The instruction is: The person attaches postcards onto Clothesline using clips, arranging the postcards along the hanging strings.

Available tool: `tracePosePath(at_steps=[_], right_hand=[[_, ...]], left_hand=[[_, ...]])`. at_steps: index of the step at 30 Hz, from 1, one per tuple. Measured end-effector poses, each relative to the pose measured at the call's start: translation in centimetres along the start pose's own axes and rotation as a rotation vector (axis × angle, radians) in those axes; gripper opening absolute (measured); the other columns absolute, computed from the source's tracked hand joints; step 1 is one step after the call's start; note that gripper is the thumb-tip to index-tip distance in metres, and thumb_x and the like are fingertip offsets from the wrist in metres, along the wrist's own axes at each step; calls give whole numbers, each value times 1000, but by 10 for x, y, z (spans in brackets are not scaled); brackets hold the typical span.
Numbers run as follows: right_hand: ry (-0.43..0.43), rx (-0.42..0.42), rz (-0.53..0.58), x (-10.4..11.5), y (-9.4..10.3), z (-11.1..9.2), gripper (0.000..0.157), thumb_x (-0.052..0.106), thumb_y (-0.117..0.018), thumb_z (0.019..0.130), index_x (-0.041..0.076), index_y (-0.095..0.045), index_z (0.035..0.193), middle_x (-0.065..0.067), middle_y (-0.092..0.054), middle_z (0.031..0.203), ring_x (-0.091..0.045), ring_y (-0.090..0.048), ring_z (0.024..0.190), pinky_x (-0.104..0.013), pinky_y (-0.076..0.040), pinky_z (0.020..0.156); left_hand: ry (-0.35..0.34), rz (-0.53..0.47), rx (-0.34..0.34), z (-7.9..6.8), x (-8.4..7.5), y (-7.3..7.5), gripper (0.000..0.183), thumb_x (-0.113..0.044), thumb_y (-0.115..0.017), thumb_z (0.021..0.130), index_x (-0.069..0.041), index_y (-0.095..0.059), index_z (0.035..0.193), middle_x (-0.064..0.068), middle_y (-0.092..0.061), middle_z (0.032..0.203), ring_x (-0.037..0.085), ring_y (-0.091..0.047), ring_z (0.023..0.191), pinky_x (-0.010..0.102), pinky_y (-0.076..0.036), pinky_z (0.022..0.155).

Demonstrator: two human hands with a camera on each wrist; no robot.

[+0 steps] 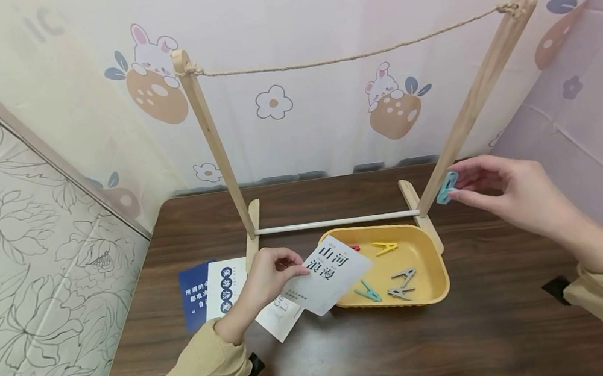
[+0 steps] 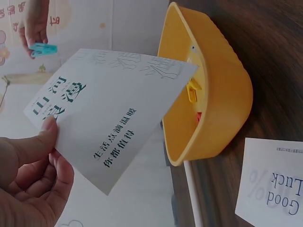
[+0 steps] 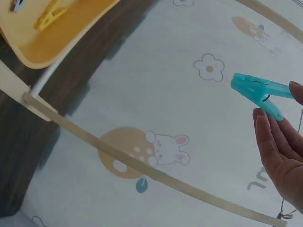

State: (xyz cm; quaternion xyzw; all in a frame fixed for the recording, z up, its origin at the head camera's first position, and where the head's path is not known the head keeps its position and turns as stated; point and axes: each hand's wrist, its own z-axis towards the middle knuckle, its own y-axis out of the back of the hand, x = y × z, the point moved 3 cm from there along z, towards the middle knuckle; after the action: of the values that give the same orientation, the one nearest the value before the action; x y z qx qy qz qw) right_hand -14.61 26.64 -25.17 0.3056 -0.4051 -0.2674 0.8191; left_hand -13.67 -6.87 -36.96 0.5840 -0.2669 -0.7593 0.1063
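Observation:
My left hand (image 1: 268, 273) pinches a white card with dark printed characters (image 1: 327, 274) by its left edge, above the table just left of a yellow tray (image 1: 435, 272). In the left wrist view the thumb lies on the card (image 2: 113, 123). My right hand (image 1: 503, 190) pinches a teal clothespin (image 1: 447, 187) beside the right post of a wooden rack (image 1: 475, 98); the clothespin (image 3: 258, 92) points away from the fingers. A rope (image 1: 343, 58) sags between the rack's two posts, with nothing hanging on it.
The yellow tray holds several clothespins, among them a yellow one (image 1: 385, 246), a teal one (image 1: 367, 292) and a grey one (image 1: 404, 276). A blue card (image 1: 194, 295) and white cards (image 1: 224, 286) lie on the dark wooden table (image 1: 458, 342). Patterned walls enclose the back and sides.

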Motion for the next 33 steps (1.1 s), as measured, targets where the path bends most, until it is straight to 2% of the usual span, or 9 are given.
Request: tracePosePath(at_steps=[4, 10, 15, 19, 22, 24, 33], right_hand=[[-34, 15, 6, 0, 12, 9, 35, -8, -74, 64, 2, -63, 96, 12, -61, 74, 6, -57, 64, -6, -41, 60], [-84, 29, -59, 2, 28, 22, 32, -1, -73, 68, 3, -63, 98, 18, -59, 76, 11, -54, 67, -3, -38, 62], [-77, 23, -106, 7, 39, 34, 32, 1, -73, 69, 2, -62, 99, 23, -56, 77, 15, -52, 69, -1, -37, 65], [-71, 13, -130, 10, 49, 41, 32, 2, -73, 70, 1, -62, 99, 28, -54, 76, 17, -50, 69, 0, -36, 65], [-58, 0, -154, 11, 55, 46, 32, 2, -73, 70, 0, -61, 100, 30, -52, 76, 19, -49, 70, 0, -34, 64], [-46, -17, -166, 13, 59, 49, 31, 2, -73, 70, 0, -61, 99, 31, -51, 76, 20, -49, 69, 0, -34, 64], [-56, -49, -210, 13, 73, 62, 31, 6, -71, 73, 0, -60, 101, 33, -49, 75, 23, -46, 67, -2, -31, 60]], left_hand=[[-8, -17, -6, 8, -6, -4, 10, -5, -74, 69, -4, -64, 68, 2, -61, 65, 5, -50, 53, 20, -44, 49], [-16, -89, -18, 20, -15, -10, 11, -6, -74, 70, -3, -64, 68, 3, -61, 64, 6, -49, 52, 20, -43, 48], [-20, -167, -16, 28, -25, -16, 10, -4, -73, 70, 0, -64, 69, 7, -62, 66, 11, -54, 52, 19, -44, 49], [2, -213, -28, 33, -33, -20, 11, -5, -73, 70, 1, -64, 71, 10, -63, 68, 17, -58, 56, 21, -46, 50], [22, -234, -25, 35, -37, -22, 11, -6, -72, 72, 1, -64, 72, 9, -63, 70, 14, -58, 57, 22, -47, 53], [9, -248, -28, 38, -39, -24, 10, -6, -72, 73, 1, -64, 72, 8, -63, 69, 11, -57, 57, 23, -48, 54], [-40, -362, -122, 52, -47, -35, 12, -7, -72, 73, 3, -64, 74, 10, -62, 71, 10, -54, 59, 19, -46, 55]])
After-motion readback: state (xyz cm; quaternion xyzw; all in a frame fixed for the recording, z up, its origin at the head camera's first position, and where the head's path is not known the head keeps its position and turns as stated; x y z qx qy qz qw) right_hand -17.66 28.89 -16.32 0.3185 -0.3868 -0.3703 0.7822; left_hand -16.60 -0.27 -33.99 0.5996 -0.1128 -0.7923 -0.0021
